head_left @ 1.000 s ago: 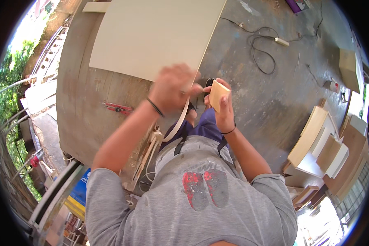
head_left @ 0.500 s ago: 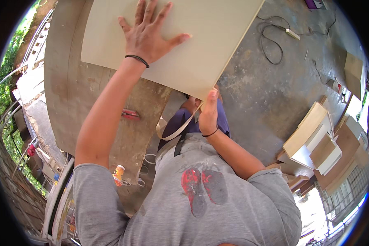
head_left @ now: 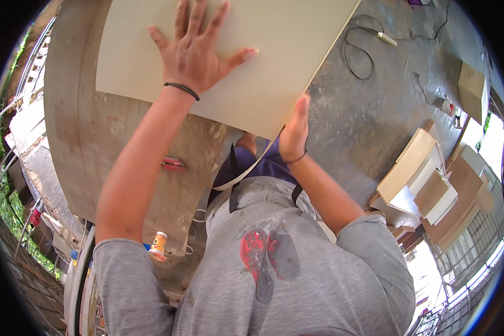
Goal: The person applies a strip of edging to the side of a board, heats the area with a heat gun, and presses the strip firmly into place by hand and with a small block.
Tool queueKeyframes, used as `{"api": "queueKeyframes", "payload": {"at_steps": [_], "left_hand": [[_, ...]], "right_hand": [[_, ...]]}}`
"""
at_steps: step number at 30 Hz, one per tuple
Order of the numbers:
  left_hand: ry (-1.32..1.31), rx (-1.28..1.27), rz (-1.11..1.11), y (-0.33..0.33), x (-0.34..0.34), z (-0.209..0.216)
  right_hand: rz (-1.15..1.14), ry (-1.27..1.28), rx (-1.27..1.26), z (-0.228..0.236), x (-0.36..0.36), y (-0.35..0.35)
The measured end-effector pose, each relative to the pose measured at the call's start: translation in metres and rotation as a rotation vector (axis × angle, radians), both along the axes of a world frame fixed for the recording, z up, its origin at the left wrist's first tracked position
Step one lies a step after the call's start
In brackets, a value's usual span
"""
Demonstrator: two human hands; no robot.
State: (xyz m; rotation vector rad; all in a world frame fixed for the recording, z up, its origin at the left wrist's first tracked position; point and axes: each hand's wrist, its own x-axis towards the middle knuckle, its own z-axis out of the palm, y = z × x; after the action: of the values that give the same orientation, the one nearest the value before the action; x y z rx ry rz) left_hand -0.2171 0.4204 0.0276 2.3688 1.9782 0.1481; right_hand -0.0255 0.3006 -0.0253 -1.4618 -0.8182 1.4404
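A large cream-white panel (head_left: 263, 50) lies on a brown wooden worktop. My left hand (head_left: 193, 59) rests flat on its face, fingers spread, with a dark band round the wrist. At the panel's right edge is my right hand (head_left: 294, 134), its fingers straight and laid along the edge near the close corner. They hold nothing that I can see, and the lower fingers are partly hidden. A thin pale strip of edge banding (head_left: 246, 175) runs along that edge, leaves it at the corner and hangs in a curve before my waist.
The worktop (head_left: 117, 120) carries a red tool (head_left: 173, 163). A yellow-orange cup-like container (head_left: 158, 244) stands near its close end. On the concrete floor lie a black cable with a white power strip (head_left: 387, 39) and, at right, several wooden boards (head_left: 406, 165).
My right hand has slid forward along the panel's edge, away from the corner. The left hand stays flat on the panel. The whole view has shifted slightly.
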Motion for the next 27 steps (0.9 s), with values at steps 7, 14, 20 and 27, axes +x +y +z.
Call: {"api": "queueKeyframes", "payload": {"at_steps": [7,14,20,27], "left_hand": [[0.063,0.002,0.017,0.004,-0.001,-0.005],[-0.022,0.161,-0.052,0.002,-0.003,-0.022],[0.011,0.167,-0.081,0.003,-0.007,-0.028],[0.126,0.088,-0.068,0.009,-0.011,-0.022]], "right_hand": [[0.053,-0.151,0.119,0.02,-0.018,-0.027],[0.073,-0.093,0.014,0.028,-0.014,-0.026],[0.063,-0.144,0.014,0.02,0.004,0.015],[-0.01,0.286,-0.134,0.022,0.031,0.007]]}}
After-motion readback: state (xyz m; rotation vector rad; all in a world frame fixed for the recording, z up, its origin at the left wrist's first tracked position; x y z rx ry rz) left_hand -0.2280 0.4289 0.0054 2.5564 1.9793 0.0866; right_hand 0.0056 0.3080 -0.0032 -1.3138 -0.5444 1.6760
